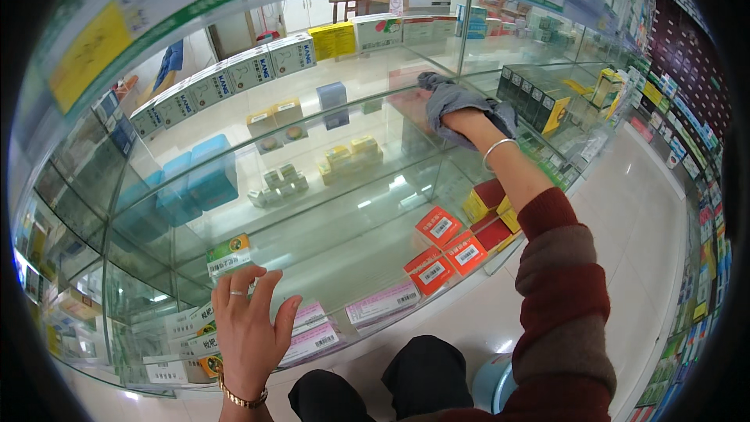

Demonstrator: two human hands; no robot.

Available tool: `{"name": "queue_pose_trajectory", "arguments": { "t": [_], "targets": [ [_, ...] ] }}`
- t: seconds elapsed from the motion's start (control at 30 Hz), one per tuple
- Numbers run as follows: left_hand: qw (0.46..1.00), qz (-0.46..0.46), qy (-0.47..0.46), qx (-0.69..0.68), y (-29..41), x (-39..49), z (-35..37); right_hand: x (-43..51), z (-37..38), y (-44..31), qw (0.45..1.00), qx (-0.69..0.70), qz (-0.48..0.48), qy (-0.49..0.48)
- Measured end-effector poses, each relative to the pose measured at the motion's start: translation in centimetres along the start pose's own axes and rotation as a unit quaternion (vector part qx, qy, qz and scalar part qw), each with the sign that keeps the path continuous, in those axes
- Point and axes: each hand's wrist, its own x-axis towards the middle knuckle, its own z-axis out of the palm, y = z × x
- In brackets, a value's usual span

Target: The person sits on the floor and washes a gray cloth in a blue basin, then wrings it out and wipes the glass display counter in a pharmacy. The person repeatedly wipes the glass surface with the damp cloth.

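My right hand (459,122) is wrapped in a grey cloth (439,97) and reaches far into the glass display case (351,205), with the cloth by a glass panel. Most of its fingers are hidden under the cloth. My left hand (252,319) is held with its fingers apart at the front left of the case and has nothing in it. Just beyond its fingertips lies a green and white medicine box (228,255). Pink and white boxes (307,343) lie to its right. Orange-red boxes (438,227) lie on the lower shelf below my right forearm.
White cartons (214,85) and a yellow box (332,40) line the back. Blue packs (196,179), small yellow boxes (348,155) and a dark box row (530,97) stand inside. A blue bucket (495,384) is on the floor by my knees. Stocked shelves (674,129) run along the right.
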Motion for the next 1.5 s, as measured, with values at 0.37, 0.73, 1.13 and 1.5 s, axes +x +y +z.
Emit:
{"name": "queue_pose_trajectory", "arguments": {
  "t": [0.37,0.73,1.13,1.5],
  "targets": [
    [0.999,0.016,-0.013,0.032,0.7,0.3,0.0,2.1,-1.7,4.1,0.996,-0.086,-0.013,0.003],
    [0.999,0.035,0.012,0.011,0.0,0.4,0.5,-12.1,-8.2,1.3,0.985,-0.070,-0.049,-0.149],
    [0.999,0.023,0.007,0.025,0.1,-0.3,0.1,-14.2,-9.2,4.6,0.988,-0.085,-0.021,-0.125],
    [0.998,0.041,0.014,0.036,0.5,0.2,0.5,-9.4,-2.9,6.9,0.992,-0.110,0.048,-0.049]
  ]
}}
